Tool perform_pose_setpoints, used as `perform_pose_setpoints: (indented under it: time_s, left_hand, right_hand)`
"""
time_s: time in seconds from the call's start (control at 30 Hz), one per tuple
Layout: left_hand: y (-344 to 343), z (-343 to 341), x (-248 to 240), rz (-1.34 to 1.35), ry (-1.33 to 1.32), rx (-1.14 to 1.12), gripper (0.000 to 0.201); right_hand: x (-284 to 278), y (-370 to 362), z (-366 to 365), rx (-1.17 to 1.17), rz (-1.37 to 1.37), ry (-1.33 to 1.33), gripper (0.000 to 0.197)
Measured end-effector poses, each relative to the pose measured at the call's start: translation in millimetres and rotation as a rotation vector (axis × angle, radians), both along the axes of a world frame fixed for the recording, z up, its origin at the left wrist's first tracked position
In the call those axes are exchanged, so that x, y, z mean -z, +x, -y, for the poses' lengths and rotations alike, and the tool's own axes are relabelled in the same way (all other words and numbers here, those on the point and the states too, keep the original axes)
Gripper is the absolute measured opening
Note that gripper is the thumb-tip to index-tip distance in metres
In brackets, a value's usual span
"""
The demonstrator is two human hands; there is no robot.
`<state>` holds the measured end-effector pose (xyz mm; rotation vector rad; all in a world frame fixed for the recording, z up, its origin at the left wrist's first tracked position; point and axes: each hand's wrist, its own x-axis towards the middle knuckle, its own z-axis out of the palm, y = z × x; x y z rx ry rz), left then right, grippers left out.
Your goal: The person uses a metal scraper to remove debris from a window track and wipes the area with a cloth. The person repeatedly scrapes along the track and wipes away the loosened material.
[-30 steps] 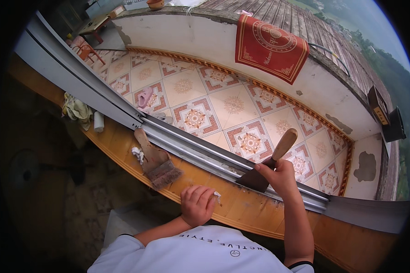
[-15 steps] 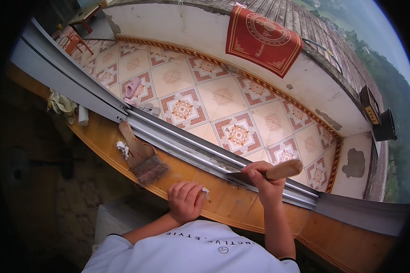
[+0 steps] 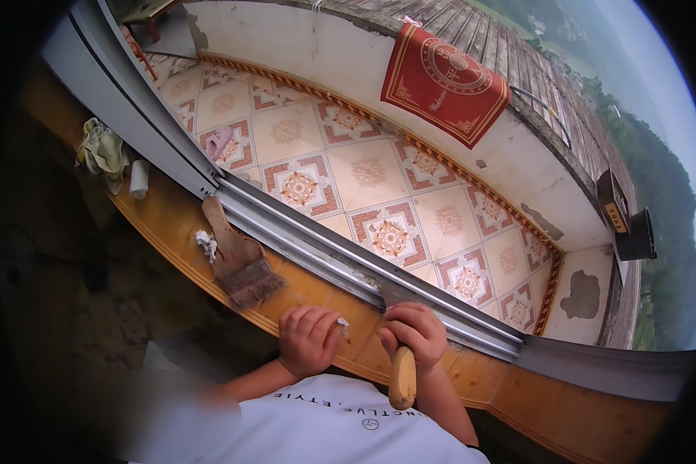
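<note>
My right hand [image 3: 416, 336] is closed round a putty knife [image 3: 403, 379]. Its wooden handle points back toward me, and its grey blade reaches over the metal window track [image 3: 317, 251]; whether the blade touches the track I cannot tell. My left hand [image 3: 308, 339] rests with curled fingers on the wooden sill [image 3: 189, 255], pinching a small crumpled piece of white tissue [image 3: 343, 325]. Left of it, a wide wooden brush [image 3: 240, 259] with brownish bristles lies on the sill. A wad of white tissue [image 3: 206, 244] sits beside the brush.
Farther left on the sill are a pale green cloth [image 3: 103, 155] and a white roll [image 3: 139, 179]. The sliding frame [image 3: 151, 116] stands at left. Beyond the track lie a tiled balcony floor [image 3: 367, 170], a pink slipper [image 3: 220, 142] and a wall with a red mat [image 3: 445, 81] over it.
My right hand has moved left and turned the putty knife, so its handle swings from the right to point toward me. My left hand stays put with the tissue. The view shifts slightly.
</note>
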<state>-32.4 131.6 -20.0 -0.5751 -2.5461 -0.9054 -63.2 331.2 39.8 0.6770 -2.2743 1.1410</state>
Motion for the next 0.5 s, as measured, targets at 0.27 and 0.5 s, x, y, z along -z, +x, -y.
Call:
perform_pose_setpoints:
  time_s: [0.27, 0.5]
  left_hand:
    - [2, 2, 2, -0.030, 0.025, -0.004, 0.030]
    - [5, 5, 2, -0.040, 0.058, -0.020, 0.034]
  right_hand:
    - [32, -13, 15, -0.080, -0.069, 0.085, 0.022]
    - [39, -35, 53, -0.144, -0.085, 0.090, 0.024]
